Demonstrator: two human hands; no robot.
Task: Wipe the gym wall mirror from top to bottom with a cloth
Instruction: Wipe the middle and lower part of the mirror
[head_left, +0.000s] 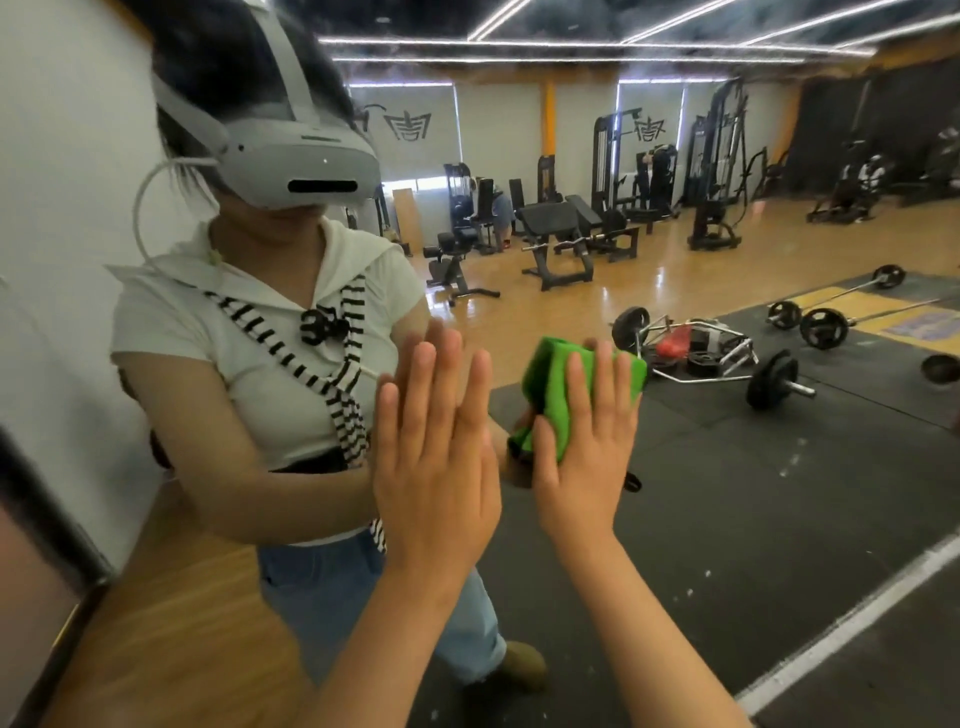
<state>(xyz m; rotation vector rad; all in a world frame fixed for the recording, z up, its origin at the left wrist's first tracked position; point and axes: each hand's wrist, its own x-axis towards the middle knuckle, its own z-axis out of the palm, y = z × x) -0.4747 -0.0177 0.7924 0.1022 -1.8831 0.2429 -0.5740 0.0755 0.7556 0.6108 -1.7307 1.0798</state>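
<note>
The wall mirror (727, 493) fills nearly the whole view and reflects me and the gym behind. My left hand (436, 457) lies flat against the glass with straight fingers and holds nothing. To its right, my right hand (587, 462) presses a folded green cloth (550, 384) flat onto the mirror at about chest height, with straight spread fingers. The cloth sticks out above and left of that hand. Reflected fingertips meet both hands at the glass.
The mirror's dark frame edge (47, 519) runs down the lower left, next to a white wall. The reflection shows barbells and weight plates (769, 374) on black mats, benches and cable machines on a wooden floor, and a white floor line at the lower right.
</note>
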